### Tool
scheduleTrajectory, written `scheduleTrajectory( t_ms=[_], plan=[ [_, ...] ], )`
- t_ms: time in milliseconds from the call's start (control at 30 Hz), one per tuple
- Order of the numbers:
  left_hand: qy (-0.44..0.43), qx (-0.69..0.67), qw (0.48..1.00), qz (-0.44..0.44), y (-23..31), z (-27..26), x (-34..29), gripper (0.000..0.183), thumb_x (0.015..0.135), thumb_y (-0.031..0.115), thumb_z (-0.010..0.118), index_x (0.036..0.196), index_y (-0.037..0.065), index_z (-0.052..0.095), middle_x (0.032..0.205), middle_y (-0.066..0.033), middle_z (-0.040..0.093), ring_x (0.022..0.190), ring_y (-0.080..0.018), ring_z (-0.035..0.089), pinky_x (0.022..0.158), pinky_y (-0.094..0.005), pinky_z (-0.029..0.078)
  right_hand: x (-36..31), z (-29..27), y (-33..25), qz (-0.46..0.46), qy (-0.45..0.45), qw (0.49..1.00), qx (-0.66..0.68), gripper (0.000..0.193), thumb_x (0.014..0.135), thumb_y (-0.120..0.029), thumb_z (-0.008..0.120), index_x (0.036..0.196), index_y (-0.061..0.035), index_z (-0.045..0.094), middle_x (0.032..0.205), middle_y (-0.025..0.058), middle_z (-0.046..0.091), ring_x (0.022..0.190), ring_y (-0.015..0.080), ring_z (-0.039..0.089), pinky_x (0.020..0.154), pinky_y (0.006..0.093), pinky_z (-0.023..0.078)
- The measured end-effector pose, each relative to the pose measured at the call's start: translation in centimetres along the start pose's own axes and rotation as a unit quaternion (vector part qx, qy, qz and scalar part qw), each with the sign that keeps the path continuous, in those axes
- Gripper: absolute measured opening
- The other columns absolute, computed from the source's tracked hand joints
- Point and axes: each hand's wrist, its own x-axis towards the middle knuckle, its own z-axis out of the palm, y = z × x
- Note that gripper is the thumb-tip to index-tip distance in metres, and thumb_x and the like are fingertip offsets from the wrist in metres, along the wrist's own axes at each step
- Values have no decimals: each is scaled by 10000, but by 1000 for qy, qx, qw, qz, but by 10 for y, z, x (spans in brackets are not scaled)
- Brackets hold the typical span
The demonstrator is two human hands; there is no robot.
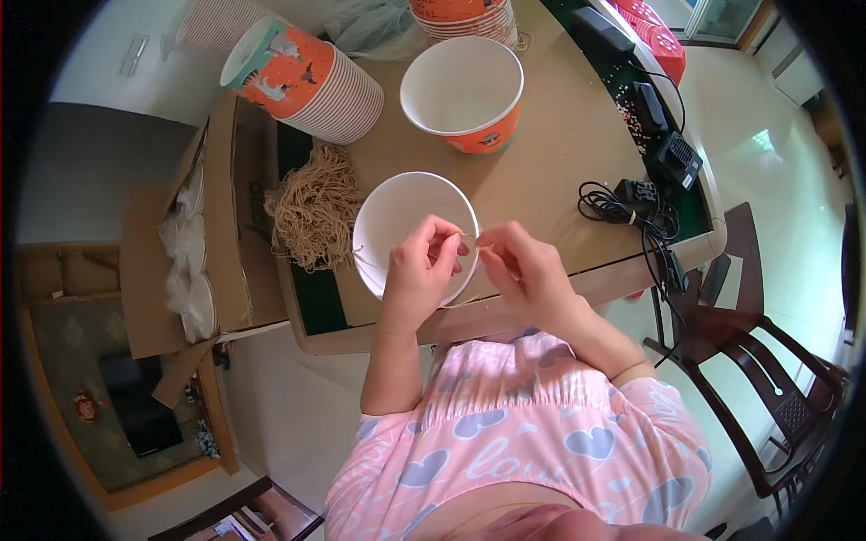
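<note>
My left hand (420, 270) grips the near rim of a white paper bucket (397, 216) that lies on the brown table (559, 144), and its fingertips pinch a thin tan string (473, 237). My right hand (523, 269) pinches the same string just to the right of the rim. The string runs between both hands and loops under the bucket's edge. A heap of tan string handles (311, 209) lies to the left of the bucket.
An upright orange and white bucket (462, 90) stands behind. A stack of nested buckets (307, 77) lies on its side at back left, another stack (465, 16) at the back. Black cables and adapters (645, 203) lie right. An open cardboard box (225, 216) stands left, a wooden chair (749, 361) right.
</note>
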Motion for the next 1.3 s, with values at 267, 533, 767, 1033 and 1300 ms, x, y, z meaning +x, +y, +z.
scheduleTrajectory(
  t_ms=[267, 533, 767, 1033, 1300],
  plan=[
    [-72, -175, 981, -50, -8, -12, -8, 101, 970, 113, 466, 968, 16, 496, 757, -51, 606, 572, -89, 559, 501, -264, 447, 19, 5, -31, -74, -112, 988, -78, 230, 796, 1, 622, 1013, -54, 573, 843, 124, 585, 703, 273, 594, 602, 338, 490],
    [-6, 62, 995, 77, -20, -7, -13, 134, 898, 79, 560, 1024, 34, 561, 765, -68, 615, 588, -109, 578, 524, -261, 475, 5, -8, 15, 43, 63, 993, -85, 57, 885, -11, 590, 939, 7, 583, 790, 59, 593, 656, 85, 541, 589, 231, 440],
    [7, 170, 971, 165, -12, 8, -15, 203, 795, 74, 667, 995, 74, 636, 903, -78, 620, 650, -203, 609, 620, -338, 484, -3, 3, 24, 97, 41, 994, -29, 65, 893, -29, 588, 941, 9, 568, 787, 49, 596, 680, 80, 551, 608, 228, 450],
    [85, 168, 969, 163, -17, 1, -12, 92, 803, 52, 642, 877, 34, 590, 850, -88, 596, 601, -195, 588, 566, -331, 462, 4, 2, 18, 89, -17, 993, -79, 70, 869, -28, 607, 936, -22, 588, 785, 61, 584, 648, 102, 539, 590, 231, 447],
    [130, 70, 974, 171, -9, -13, -18, 79, 827, 8, 628, 893, 22, 586, 802, -32, 571, 549, -82, 497, 516, -234, 424, 24, 11, -7, -20, -94, 964, -249, 141, 791, -128, 694, 899, -75, 621, 867, 88, 557, 672, 281, 588, 616, 353, 494]
  ],
)
